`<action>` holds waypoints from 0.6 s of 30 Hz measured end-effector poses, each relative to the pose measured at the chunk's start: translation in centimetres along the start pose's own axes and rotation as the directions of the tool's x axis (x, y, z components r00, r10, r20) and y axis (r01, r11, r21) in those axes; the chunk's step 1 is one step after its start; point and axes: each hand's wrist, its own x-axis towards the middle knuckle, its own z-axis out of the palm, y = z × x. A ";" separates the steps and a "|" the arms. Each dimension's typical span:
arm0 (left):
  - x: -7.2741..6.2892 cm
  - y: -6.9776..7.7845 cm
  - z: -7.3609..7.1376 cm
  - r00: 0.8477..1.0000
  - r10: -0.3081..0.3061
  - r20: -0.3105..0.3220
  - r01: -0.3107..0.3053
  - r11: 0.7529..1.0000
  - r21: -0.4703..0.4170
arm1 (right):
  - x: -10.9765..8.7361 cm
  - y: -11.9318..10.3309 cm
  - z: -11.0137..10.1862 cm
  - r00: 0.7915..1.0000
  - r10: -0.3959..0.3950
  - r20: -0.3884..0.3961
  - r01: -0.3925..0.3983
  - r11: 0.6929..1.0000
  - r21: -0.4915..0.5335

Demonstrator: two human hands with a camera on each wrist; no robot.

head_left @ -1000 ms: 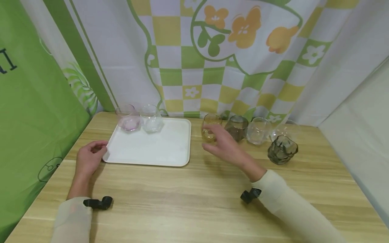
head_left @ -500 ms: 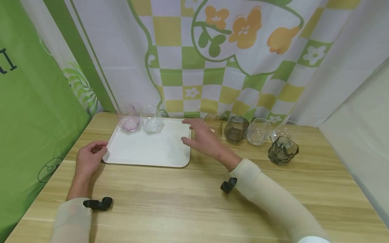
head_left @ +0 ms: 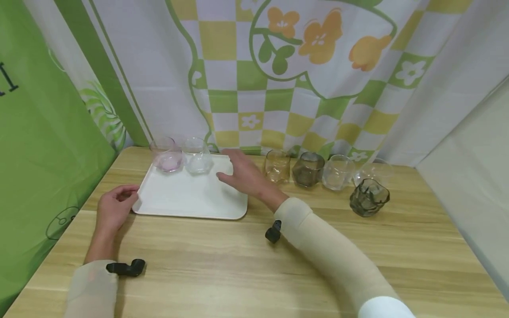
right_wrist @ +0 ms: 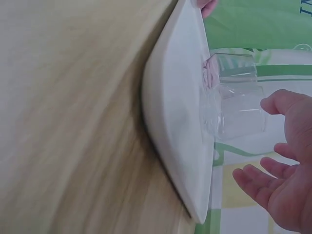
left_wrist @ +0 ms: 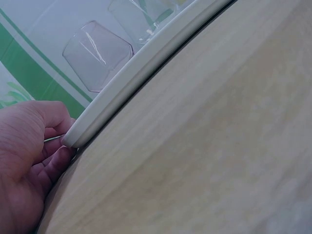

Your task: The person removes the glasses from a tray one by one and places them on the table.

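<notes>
We count seven glasses: two on one tray, between its ten and twelve o'clock, and five on one table, toward the tray's three o'clock. We count two hands and two wrist cameras.

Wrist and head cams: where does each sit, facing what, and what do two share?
Head: on the head, facing forward and down at table and tray; left hand, right hand and sleeves show.
Left wrist: on that wrist, facing along the left hand to the tray corner; only that hand shows.
Right wrist: on that wrist, facing past the right hand across the tray; a bit of left hand shows too.
Shared: both wrist views catch pink-tinted glass and clear glass on the tray.
</notes>
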 end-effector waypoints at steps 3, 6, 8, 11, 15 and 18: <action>-0.1 0.0 -0.1 1.000 -0.004 -0.001 0.004 1.000 -0.001 | 1.0 -0.6 0.5 1.000 0.013 0.005 -0.013 1.000 -0.026; -0.2 0.0 -0.2 1.000 -0.004 -0.001 0.004 1.000 0.003 | 2.0 -1.2 1.0 0.999 0.038 0.010 -0.038 0.998 -0.052; -0.2 0.0 -0.2 1.000 -0.005 -0.002 0.005 1.000 0.005 | 2.6 -1.6 1.2 0.999 0.052 0.016 -0.050 0.996 -0.070; -0.1 0.0 -0.2 1.000 0.005 -0.002 -0.005 1.000 -0.004 | 3.5 -1.8 1.4 0.998 0.050 0.027 -0.047 0.993 -0.106; -0.1 0.0 0.0 1.000 0.022 -0.007 -0.022 1.000 -0.014 | 4.5 -2.1 1.8 0.999 0.036 0.039 -0.030 0.990 -0.135; 0.0 -0.1 0.1 1.000 0.029 -0.010 -0.029 0.999 -0.020 | 5.3 -2.2 2.3 0.998 0.038 0.053 -0.030 0.991 -0.132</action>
